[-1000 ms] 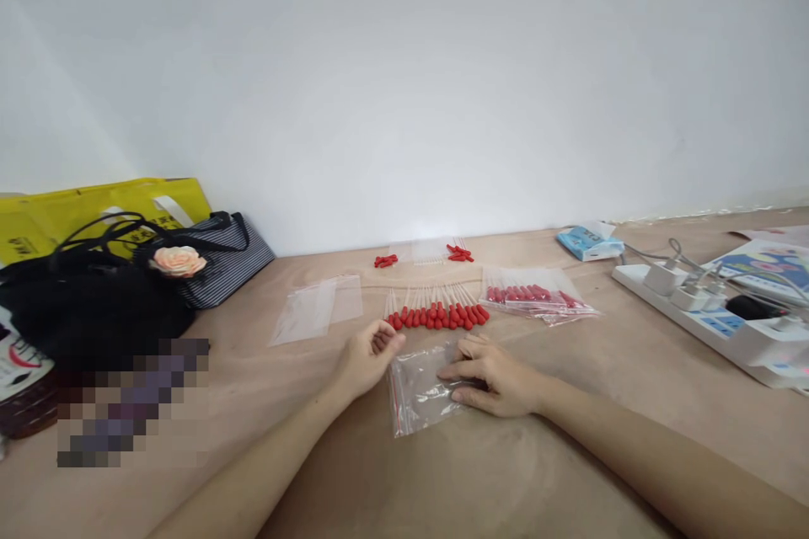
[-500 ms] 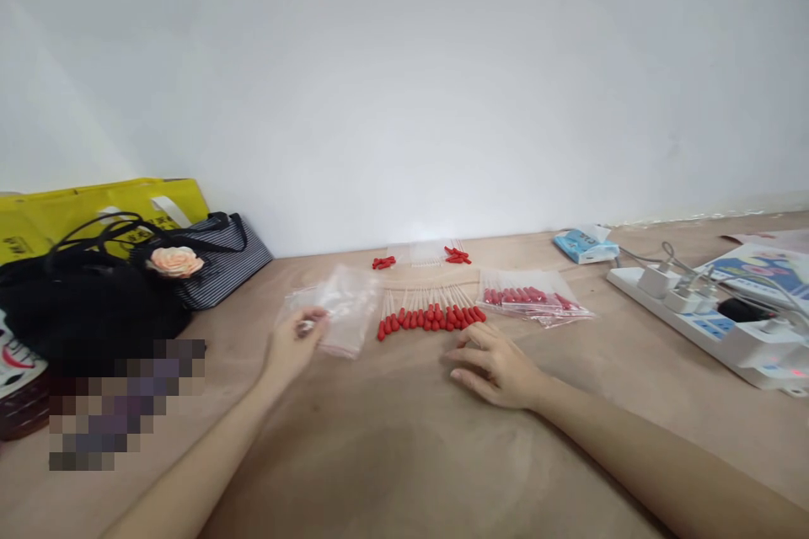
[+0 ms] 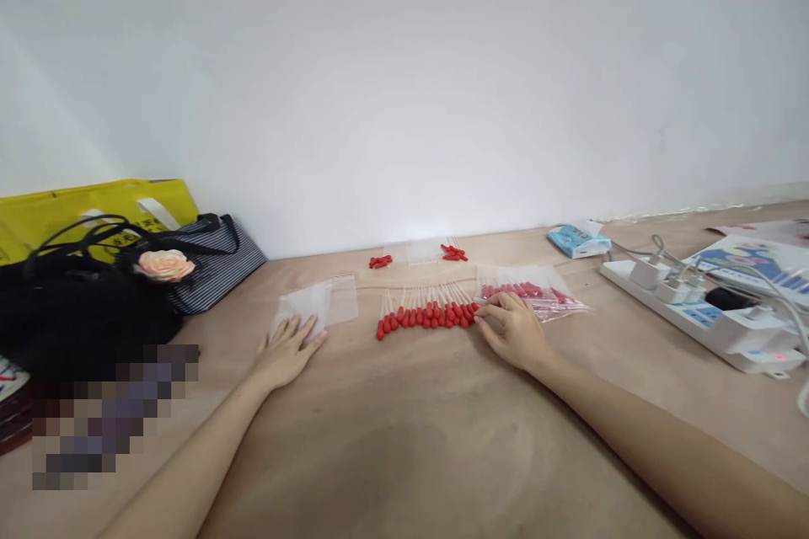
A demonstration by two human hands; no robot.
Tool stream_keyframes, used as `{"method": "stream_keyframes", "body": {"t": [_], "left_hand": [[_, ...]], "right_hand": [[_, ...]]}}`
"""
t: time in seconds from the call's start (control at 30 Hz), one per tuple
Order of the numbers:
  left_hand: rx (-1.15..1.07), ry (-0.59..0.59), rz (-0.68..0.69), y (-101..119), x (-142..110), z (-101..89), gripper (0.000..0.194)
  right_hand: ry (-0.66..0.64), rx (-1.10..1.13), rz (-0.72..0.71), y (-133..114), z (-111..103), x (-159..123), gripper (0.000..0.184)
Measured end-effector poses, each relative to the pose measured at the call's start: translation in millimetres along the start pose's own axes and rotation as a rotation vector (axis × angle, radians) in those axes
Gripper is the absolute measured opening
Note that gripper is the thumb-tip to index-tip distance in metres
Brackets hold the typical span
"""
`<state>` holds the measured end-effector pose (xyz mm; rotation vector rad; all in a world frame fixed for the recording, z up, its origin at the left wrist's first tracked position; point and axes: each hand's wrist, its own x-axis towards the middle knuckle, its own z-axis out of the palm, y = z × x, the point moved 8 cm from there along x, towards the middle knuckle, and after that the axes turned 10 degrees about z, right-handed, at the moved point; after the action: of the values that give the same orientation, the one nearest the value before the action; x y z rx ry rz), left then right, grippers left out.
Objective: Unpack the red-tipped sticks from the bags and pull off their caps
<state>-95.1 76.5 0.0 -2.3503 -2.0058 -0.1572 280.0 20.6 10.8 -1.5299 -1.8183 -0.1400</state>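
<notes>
On the left, my left hand (image 3: 286, 354) lies with fingers spread over thin clear plastic bags (image 3: 308, 299). A row of thin pale sticks with red bulb-like heads (image 3: 431, 313) lies in the middle, heads toward me. My right hand (image 3: 515, 330) is at the right end of this row, thumb and fingertips pinched together at the last red-headed stick. Just behind that hand, filled clear bags (image 3: 524, 282) hold more red-headed sticks. Nearer the wall are two small groups of red heads, a left one (image 3: 380, 262) and a right one (image 3: 454, 253), beside clear plastic.
At left stand a yellow bag (image 3: 168, 195), a striped bag (image 3: 221, 265) and a black bag (image 3: 94, 320) with a fabric flower (image 3: 165, 266). To the right are a blue tissue pack (image 3: 576, 242), a white power strip (image 3: 688, 312) with plugs and cables, and printed sheets (image 3: 752, 265).
My left hand has opened, laying the raised clear bag flat and resting on it. My right hand has moved up to the end of the row, its fingers closing into a pinch.
</notes>
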Motion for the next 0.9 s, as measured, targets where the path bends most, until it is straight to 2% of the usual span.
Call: {"method": "stream_keyframes", "body": {"t": [0.03, 0.07, 0.17, 0.27, 0.37, 0.47, 0.53, 0.63, 0.77, 0.9], "left_hand": [[-0.003, -0.055, 0.018, -0.6, 0.3, 6.8, 0.058], [0.007, -0.040, 0.030, -1.8, 0.2, 7.9, 0.058], [0.076, 0.234, 0.116, 4.2, -4.6, -9.2, 0.054], [0.082, 0.479, 0.295, 29.9, -16.7, -25.0, 0.046], [0.005, 0.540, 0.510, 67.4, -26.6, -27.8, 0.037], [-0.074, 0.526, 0.643, 97.9, -33.1, -26.6, 0.029], [-0.102, 0.515, 0.669, 107.9, -35.1, -26.0, 0.026], [-0.127, 0.509, 0.671, 110.3, -35.5, -26.3, 0.023], [-0.151, 0.508, 0.680, 107.8, -34.7, -27.5, 0.021], [-0.164, 0.513, 0.687, 108.3, -34.7, -28.9, 0.020]], "right_hand": [[-0.002, -0.027, 0.028, 4.2, 0.9, 1.9, 0.016], [-0.006, -0.056, 0.066, 9.9, 1.4, 4.4, 0.017], [-0.008, -0.193, 0.270, 38.8, -2.3, 15.1, 0.024], [0.005, -0.387, 0.542, 78.6, -16.5, 25.5, 0.039], [-0.132, -0.451, 0.755, 117.1, -21.6, 33.6, 0.063], [-0.292, -0.406, 0.844, 142.2, -18.4, 41.7, 0.076], [-0.363, -0.368, 0.863, 151.0, -15.4, 46.3, 0.067], [-0.393, -0.343, 0.869, 156.3, -14.2, 49.6, 0.040], [-0.332, -0.335, 0.874, 156.0, -19.2, 46.8, 0.018], [-0.220, -0.283, 0.875, 150.3, -32.0, 44.5, 0.010]]}}
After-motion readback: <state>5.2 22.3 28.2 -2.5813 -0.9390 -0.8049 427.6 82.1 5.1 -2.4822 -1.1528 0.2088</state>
